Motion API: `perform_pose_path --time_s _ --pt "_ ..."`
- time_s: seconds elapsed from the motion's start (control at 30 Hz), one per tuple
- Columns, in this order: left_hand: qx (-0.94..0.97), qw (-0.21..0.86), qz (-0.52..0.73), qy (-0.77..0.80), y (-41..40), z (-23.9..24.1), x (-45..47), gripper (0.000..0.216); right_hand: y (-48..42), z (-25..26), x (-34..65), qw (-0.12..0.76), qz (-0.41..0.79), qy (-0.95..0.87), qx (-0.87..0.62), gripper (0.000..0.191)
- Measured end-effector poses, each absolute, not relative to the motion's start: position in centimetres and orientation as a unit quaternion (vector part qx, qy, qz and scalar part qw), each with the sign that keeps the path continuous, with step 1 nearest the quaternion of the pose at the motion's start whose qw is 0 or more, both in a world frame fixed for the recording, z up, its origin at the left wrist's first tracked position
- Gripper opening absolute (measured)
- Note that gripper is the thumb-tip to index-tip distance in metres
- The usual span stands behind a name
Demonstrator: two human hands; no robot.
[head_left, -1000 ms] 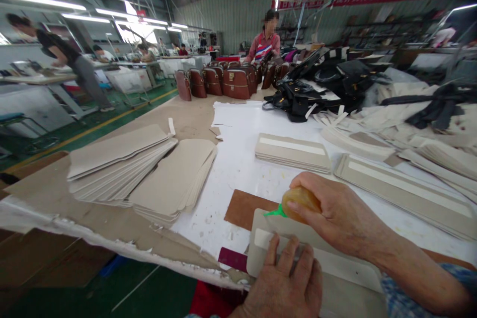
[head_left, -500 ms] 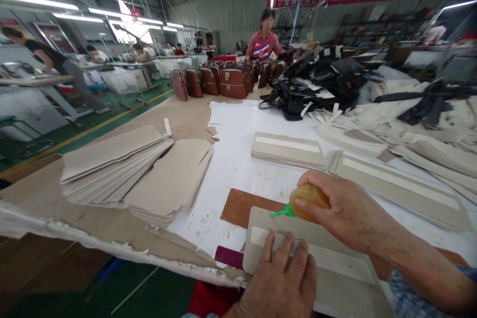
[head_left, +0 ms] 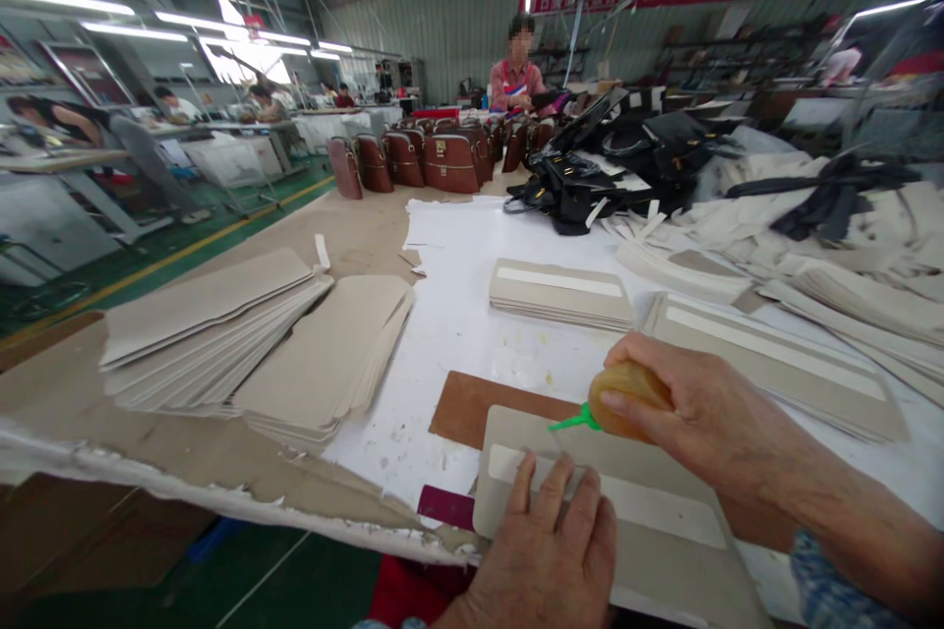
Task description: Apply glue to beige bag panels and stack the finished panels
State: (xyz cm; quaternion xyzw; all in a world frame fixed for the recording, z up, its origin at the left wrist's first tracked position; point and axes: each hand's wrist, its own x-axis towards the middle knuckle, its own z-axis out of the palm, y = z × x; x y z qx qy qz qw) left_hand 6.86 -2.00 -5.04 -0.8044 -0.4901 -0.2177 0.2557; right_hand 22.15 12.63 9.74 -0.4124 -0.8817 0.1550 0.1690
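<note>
Pressing flat at the lower centre of the frame, the left hand (head_left: 550, 560) lies with fingers spread open on a grey board (head_left: 590, 491) bearing a white strip (head_left: 664, 511). The right hand (head_left: 700, 413), right of centre, has its fingers closed around an amber bottle (head_left: 630, 398), whose green nozzle (head_left: 571, 423) points left just above the board's far edge. Brown card (head_left: 464, 408) lies under the board. Stacks of boards (head_left: 251, 344) occupy the left; brown bags (head_left: 442, 157) and a person (head_left: 516, 69) stand at upper centre.
</note>
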Motion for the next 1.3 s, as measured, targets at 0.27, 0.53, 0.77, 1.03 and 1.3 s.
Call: perform_pose_path --time_s 0.27,0.53,0.77,1.03,1.3 --pt "-0.819 0.238 -0.204 -0.481 -2.1 -4.7 6.5 0.048 12.5 9.9 23.5 0.150 0.188 -0.866 -0.439 0.029" --pt "-0.820 0.223 -0.207 -0.484 -2.2 -4.6 6.5 0.052 12.6 9.3 25.6 0.165 0.171 -0.860 -0.452 0.023" --pt "-0.818 0.227 -0.223 -0.479 -2.1 -3.5 6.3 0.048 12.5 9.5 26.8 0.153 0.182 -0.843 -0.482 0.022" --pt "-0.822 0.212 -0.216 -0.482 -2.0 -2.5 6.2 0.050 12.8 9.0 28.5 0.129 0.180 -0.826 -0.519 0.040" --pt "-0.827 0.207 -0.211 -0.479 -2.0 -2.5 6.1 0.053 12.7 8.9 30.5 0.121 0.189 -0.800 -0.556 0.045"
